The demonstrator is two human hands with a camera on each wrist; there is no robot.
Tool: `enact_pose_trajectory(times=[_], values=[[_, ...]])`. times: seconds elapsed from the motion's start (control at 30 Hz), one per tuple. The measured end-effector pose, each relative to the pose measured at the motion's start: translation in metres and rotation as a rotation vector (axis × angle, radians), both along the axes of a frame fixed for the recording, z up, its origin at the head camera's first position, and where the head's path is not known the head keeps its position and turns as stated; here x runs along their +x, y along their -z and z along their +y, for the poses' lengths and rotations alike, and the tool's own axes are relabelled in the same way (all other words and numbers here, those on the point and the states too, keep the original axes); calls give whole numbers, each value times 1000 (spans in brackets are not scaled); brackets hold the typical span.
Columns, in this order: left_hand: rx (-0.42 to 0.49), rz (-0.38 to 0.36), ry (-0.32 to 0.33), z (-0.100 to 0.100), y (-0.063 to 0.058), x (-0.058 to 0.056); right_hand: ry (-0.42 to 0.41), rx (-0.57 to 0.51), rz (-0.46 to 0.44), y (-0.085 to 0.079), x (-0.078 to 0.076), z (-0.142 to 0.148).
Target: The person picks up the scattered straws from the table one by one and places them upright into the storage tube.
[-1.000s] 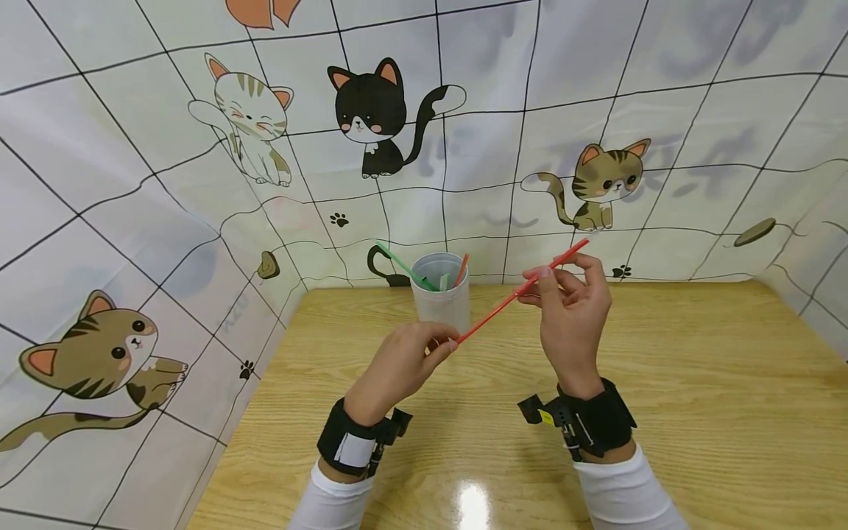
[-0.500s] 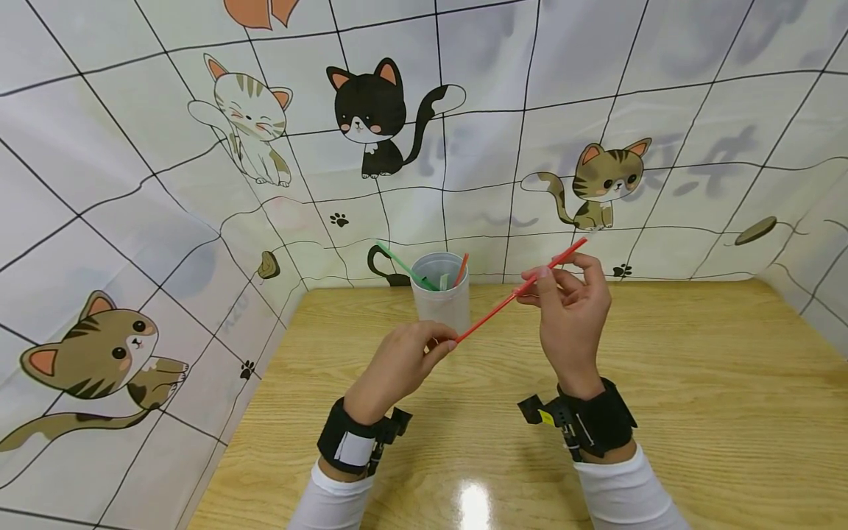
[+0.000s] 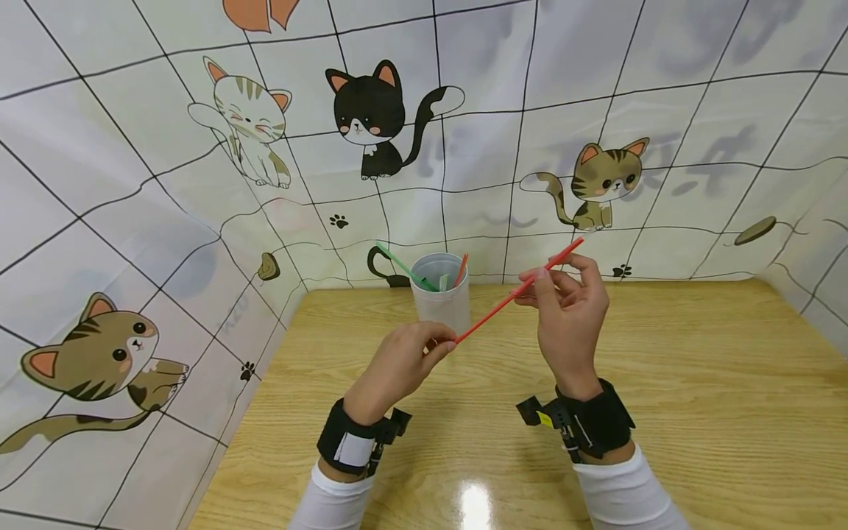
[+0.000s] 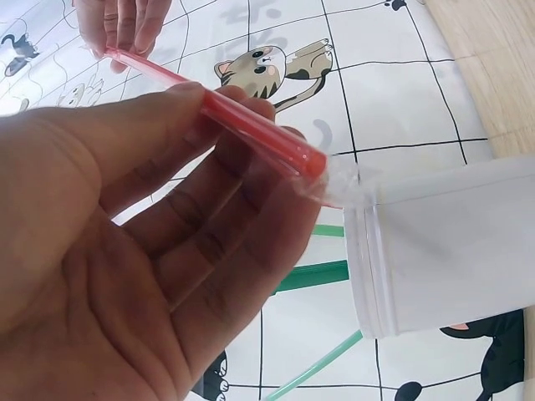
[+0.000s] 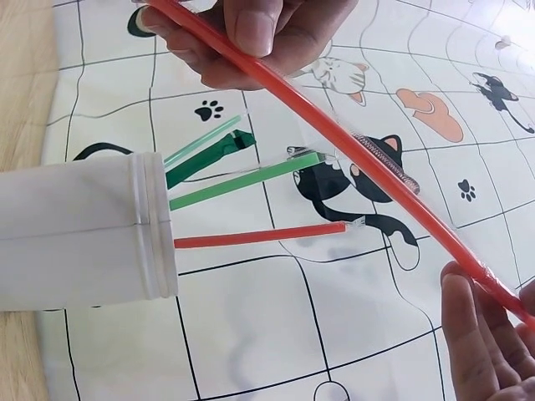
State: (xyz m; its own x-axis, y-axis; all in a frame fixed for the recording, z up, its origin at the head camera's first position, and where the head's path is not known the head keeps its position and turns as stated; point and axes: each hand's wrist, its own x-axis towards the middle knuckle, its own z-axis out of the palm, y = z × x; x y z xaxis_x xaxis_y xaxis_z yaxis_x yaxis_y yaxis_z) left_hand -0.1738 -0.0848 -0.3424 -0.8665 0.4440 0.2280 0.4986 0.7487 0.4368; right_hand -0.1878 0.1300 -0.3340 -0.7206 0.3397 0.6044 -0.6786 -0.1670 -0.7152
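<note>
Both my hands hold a long red straw (image 3: 486, 317) above the table, slanting up to the right. The thumb and fingers of my left hand (image 3: 400, 364) pinch its lower end. Higher up, my right hand (image 3: 576, 320) pinches it between thumb and fingers, with the upper tip sticking out beyond. In the left wrist view, clear crinkled film (image 4: 343, 180) extends past the straw's near end. Behind my left hand stands a white cup (image 3: 440, 305). The right wrist view shows green straws (image 5: 242, 180) and a red straw (image 5: 259, 236) poking out of this cup.
The wooden table (image 3: 695, 383) meets a cloth backdrop (image 3: 490, 147) printed with cats and grid lines at the back and left. One pale green straw (image 3: 395, 258) leans out over the cup's left rim.
The straw's upper end and my right hand have shifted very slightly left. Clear film showing beyond the upper tip half a second ago is hard to see now. Both hands keep their pinch.
</note>
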Motion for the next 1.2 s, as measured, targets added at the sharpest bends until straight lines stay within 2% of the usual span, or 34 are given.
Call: enact_pose_trajectory(times=[0.43,0.73,0.9,1.1,1.2], values=[[10,29,-42,-7,-4,7,15,45,-5,-3,6,-4],[28,91,-49,-9,-10,1,8,52,68,-14,6,0],[36,113,-32,-11,-26,-7,-3,22,115,-22,5,4],[83,145,43,-11,-49,-28,50,35,183,-42,3,5],[102,180,46,-11,-60,-38,50,24,228,-55,2,3]])
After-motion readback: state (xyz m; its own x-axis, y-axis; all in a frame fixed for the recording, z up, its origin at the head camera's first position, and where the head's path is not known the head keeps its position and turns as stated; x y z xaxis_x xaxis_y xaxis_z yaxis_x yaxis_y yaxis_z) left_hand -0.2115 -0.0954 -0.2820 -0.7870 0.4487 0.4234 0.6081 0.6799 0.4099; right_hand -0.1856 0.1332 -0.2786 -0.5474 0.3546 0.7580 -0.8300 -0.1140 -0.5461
